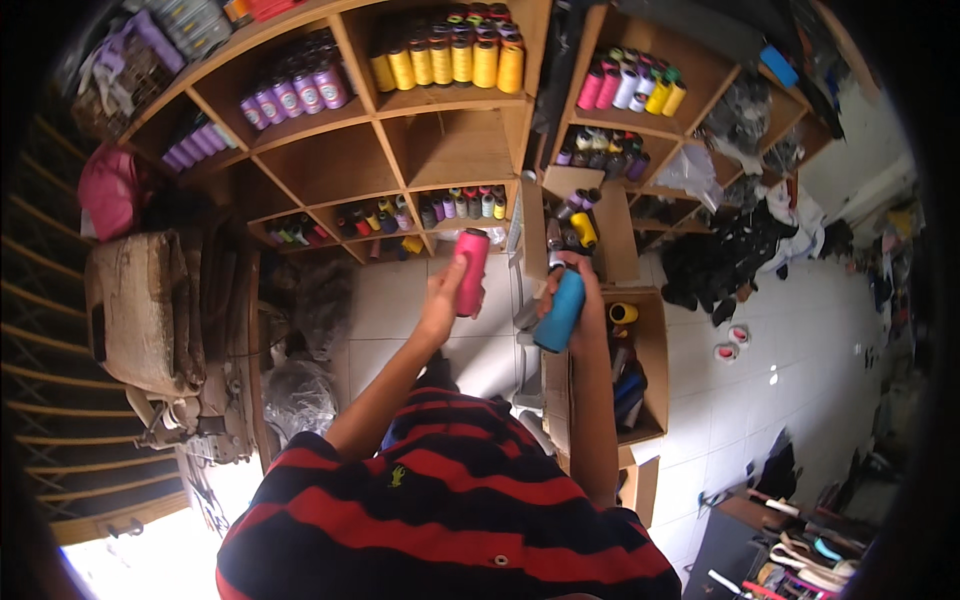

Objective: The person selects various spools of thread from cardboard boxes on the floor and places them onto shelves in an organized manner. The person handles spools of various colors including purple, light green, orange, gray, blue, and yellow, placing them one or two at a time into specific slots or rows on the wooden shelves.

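Note:
My left hand [440, 301] is closed around a pink thread spool [472, 268], held upright in front of me. To its right, my right hand [590, 305] grips a blue thread spool [561, 314], which tilts with its lower end toward me. Just beyond the right hand stands an open cardboard box [617, 232] with several spools in it, a yellow spool [582, 230] among them. Nearer on the right, a second open box [653, 390] holds more spools, dark blue and yellow ones included. My right forearm hides part of it.
A wooden shelf [372, 112] ahead carries rows of yellow, purple and mixed spools; another shelf unit [690, 115] stands right of it. Sewing equipment [215, 400] sits at left, beside clear plastic bags [300, 400]. Dark cloth [715, 260] and slippers [733, 343] lie on the tiled floor.

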